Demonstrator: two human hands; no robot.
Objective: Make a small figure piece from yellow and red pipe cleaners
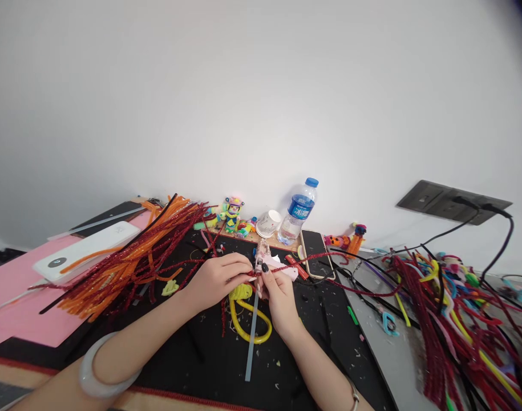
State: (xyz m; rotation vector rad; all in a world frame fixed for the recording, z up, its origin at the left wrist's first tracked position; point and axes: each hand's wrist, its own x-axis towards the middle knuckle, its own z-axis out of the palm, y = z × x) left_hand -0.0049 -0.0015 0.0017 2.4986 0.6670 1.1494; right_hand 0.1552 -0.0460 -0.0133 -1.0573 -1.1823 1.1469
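Observation:
My left hand and my right hand meet over a black mat, both pinched on a glittery red pipe cleaner that runs from my fingertips out to the right. A pale bangle circles my left wrist. Under my hands lie a yellow pipe-cleaner loop and a clear glue stick. A small pink tool sits just beyond my right fingers.
A heap of orange and red pipe cleaners lies at the left, a mixed-colour heap at the right. Along the wall stand small figures, a paper cup, a water bottle and a phone. A white power bank rests on pink paper.

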